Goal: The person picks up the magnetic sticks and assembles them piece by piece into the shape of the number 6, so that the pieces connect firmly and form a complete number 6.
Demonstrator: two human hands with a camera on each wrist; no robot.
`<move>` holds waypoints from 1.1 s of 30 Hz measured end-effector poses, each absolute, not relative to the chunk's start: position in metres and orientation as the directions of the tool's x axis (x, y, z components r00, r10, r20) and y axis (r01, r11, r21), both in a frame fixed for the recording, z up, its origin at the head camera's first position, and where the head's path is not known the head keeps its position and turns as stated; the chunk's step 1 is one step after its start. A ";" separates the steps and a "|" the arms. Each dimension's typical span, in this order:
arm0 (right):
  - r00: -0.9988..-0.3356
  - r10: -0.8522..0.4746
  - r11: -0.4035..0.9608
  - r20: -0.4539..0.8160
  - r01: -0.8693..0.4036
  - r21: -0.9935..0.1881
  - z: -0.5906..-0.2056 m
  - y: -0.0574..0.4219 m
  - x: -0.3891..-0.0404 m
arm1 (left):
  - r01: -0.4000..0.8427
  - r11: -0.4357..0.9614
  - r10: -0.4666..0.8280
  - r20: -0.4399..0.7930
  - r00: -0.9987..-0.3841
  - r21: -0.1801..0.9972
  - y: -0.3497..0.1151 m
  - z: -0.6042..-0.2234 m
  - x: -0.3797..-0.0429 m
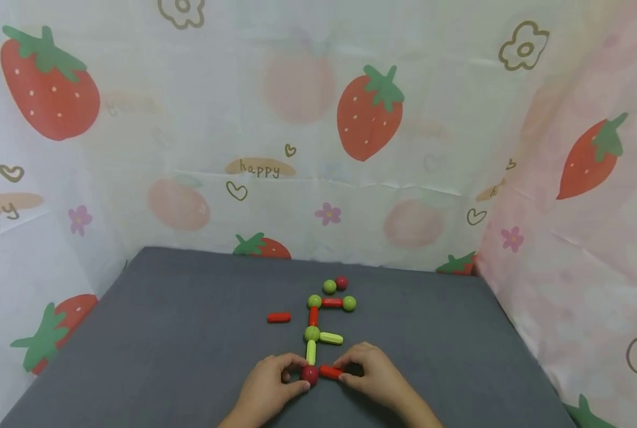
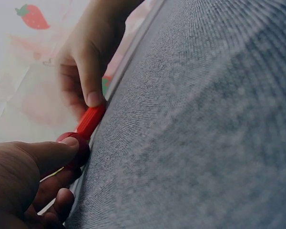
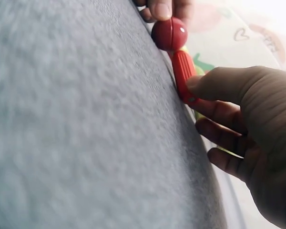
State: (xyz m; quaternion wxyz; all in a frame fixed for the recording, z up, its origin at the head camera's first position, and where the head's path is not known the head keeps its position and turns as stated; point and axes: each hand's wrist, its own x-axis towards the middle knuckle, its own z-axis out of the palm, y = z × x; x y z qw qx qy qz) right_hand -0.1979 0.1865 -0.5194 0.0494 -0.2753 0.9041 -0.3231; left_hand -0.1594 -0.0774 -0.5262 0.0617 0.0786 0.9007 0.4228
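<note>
My left hand [image 1: 269,385] holds a dark red ball [image 1: 310,374] between thumb and fingers at the near end of a rod-and-ball figure on the table. Close by on the right, my right hand [image 1: 376,375] pinches a red rod [image 1: 329,372] by its outer end. In the right wrist view the rod's free end lies against or very near the ball [image 3: 169,34]. A yellow-green rod [image 1: 311,352] runs from the ball up to a green ball [image 1: 311,334]. From there a second yellow-green rod [image 1: 331,338] points right, and a red rod [image 1: 313,316] continues upward.
At the figure's top, a green ball [image 1: 314,302], a red rod [image 1: 332,302] and another green ball [image 1: 349,303] form a row. Beyond lie a loose green ball [image 1: 329,286] and red ball [image 1: 342,282]. A loose red rod [image 1: 279,318] lies left. Printed curtains surround the grey table [image 1: 190,345].
</note>
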 end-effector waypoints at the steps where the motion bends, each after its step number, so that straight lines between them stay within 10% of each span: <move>1: -0.847 -0.525 0.642 0.089 -0.462 -0.612 -0.520 0.185 -0.198 | 0.084 0.630 0.194 -0.052 -0.980 0.772 -0.077 -0.526 -0.159; 33: -0.833 -0.546 0.611 0.085 -0.466 -0.640 -0.520 0.185 -0.196 | 0.125 0.536 0.327 -0.069 -0.942 0.835 -0.082 -0.511 -0.170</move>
